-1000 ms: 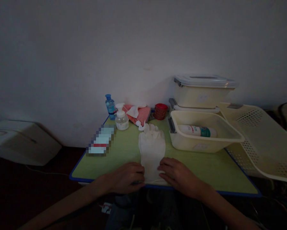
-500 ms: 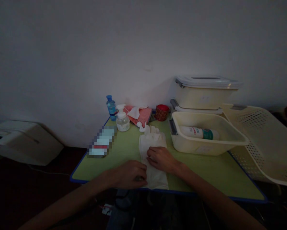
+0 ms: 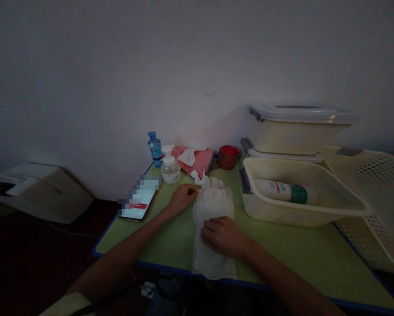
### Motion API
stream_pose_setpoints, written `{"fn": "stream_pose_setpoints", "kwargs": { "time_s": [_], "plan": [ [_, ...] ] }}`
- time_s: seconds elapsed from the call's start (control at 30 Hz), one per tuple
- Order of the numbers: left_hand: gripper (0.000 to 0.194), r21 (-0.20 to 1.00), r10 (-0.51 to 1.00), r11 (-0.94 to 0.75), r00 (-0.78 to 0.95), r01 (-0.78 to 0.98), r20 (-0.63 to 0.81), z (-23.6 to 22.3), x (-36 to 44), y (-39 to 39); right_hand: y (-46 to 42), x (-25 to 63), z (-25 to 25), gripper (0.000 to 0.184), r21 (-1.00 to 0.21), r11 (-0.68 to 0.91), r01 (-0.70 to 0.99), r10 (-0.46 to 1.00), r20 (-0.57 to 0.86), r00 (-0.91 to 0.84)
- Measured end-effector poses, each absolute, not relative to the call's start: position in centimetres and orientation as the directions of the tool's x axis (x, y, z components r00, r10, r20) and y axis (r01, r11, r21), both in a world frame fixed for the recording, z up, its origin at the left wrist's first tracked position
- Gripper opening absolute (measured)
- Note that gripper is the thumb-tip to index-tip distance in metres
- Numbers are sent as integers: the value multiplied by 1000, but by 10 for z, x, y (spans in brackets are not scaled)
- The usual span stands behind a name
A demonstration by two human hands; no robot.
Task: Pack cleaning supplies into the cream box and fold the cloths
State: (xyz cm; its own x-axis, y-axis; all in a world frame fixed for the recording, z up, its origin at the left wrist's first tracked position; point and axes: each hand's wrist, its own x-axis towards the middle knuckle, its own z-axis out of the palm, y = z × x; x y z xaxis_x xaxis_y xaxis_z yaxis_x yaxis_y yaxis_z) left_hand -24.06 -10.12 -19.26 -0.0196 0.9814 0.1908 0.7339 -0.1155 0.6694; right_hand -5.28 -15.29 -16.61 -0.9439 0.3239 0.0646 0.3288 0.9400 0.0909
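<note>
A white glove (image 3: 213,206) lies flat on the small green table, its fingers pointing away from me and its cuff hanging slightly over the near edge. At the glove's upper left side, my left hand (image 3: 182,199) is closed, thumb and forefinger pinching the edge near the glove's thumb. My right hand (image 3: 225,237) rests on the middle of the glove, fingers loosely bent with their tips on the fabric. Part of the glove is hidden under the right hand.
On the left of the table (image 3: 164,239) lies a phone (image 3: 139,206). Behind stand a blue bottle (image 3: 155,150), a pump bottle (image 3: 171,169), a red tissue pack (image 3: 200,161) and a red woven container (image 3: 228,157). An open bin (image 3: 302,215) holding a spray can (image 3: 282,191) stands right, beside a perforated basket (image 3: 377,188).
My left hand has moved up and away from me, from the cuff to the glove's thumb side. My right hand stays on the glove. The view has shifted slightly.
</note>
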Motion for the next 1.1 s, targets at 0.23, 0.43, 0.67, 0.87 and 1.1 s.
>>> {"fn": "stream_pose_setpoints", "kwargs": {
  "time_s": [0.23,0.43,0.67,0.87,1.1],
  "plan": [
    [11,672,982,-57,-80,738,171,-202,-237,-99,-162,-55,-167,11,62,988,140,132,120,-984],
    [7,703,979,-71,-84,708,183,-198,-234,-101,-167,-55,-172,9,15,1000,11,9,107,-994],
    [7,778,976,-106,-87,619,201,-195,-232,-100,-168,-54,-180,11,31,999,-13,-19,182,-983],
    [9,811,977,-117,-82,573,198,-198,-233,-100,-171,-53,-182,15,67,998,23,3,289,-957],
    [8,812,976,-123,-80,570,203,-194,-232,-102,-173,-53,-184,19,109,993,36,-11,397,-918]
  ]
}}
